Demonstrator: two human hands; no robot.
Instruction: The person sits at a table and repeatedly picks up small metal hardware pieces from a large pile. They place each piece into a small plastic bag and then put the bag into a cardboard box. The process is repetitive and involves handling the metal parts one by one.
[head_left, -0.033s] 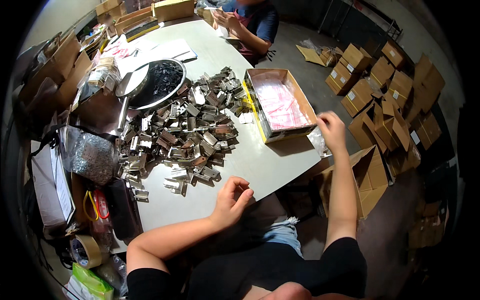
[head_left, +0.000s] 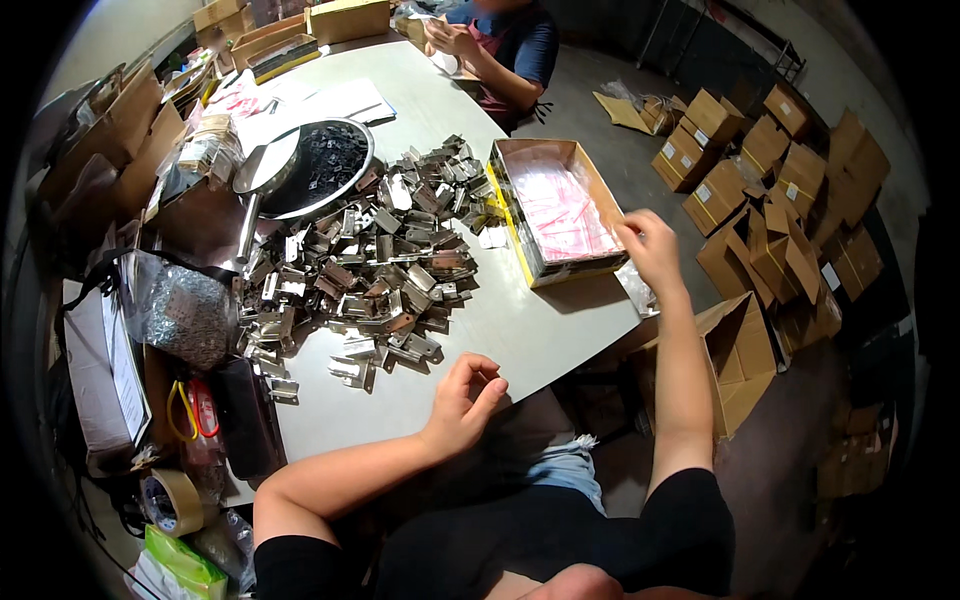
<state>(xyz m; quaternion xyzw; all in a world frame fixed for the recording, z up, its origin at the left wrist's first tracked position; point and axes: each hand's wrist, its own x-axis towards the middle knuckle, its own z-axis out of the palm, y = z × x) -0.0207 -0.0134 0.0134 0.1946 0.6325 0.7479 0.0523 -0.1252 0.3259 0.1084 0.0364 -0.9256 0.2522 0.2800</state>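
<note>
My left hand [head_left: 465,402] rests at the table's near edge, fingers loosely curled, thumb apart from them, with nothing visible in it. Reaching to the right, my right hand [head_left: 652,250] has its bent fingertips at the right rim of an open cardboard box [head_left: 508,218]; no object shows in its fingers. Inside that box lie pink and white plastic bags [head_left: 565,215]. A large heap of metal brackets [head_left: 390,270] spreads over the table, between the box and a steel bowl [head_left: 368,170] full of small black parts [head_left: 335,155]. A metal pan with a handle [head_left: 268,165] leans over the bowl's left side.
A clear bag of small metal parts [head_left: 185,315], scissors [head_left: 205,412] and a tape roll [head_left: 172,502] lie along the left. Across the table sits a person [head_left: 510,60] handling something white. Cardboard boxes [head_left: 770,200] crowd the floor at right; an open carton [head_left: 745,360] stands beside my right arm.
My right hand has moved a little left, bringing its fingers to the box rim. My left hand stays where it was.
</note>
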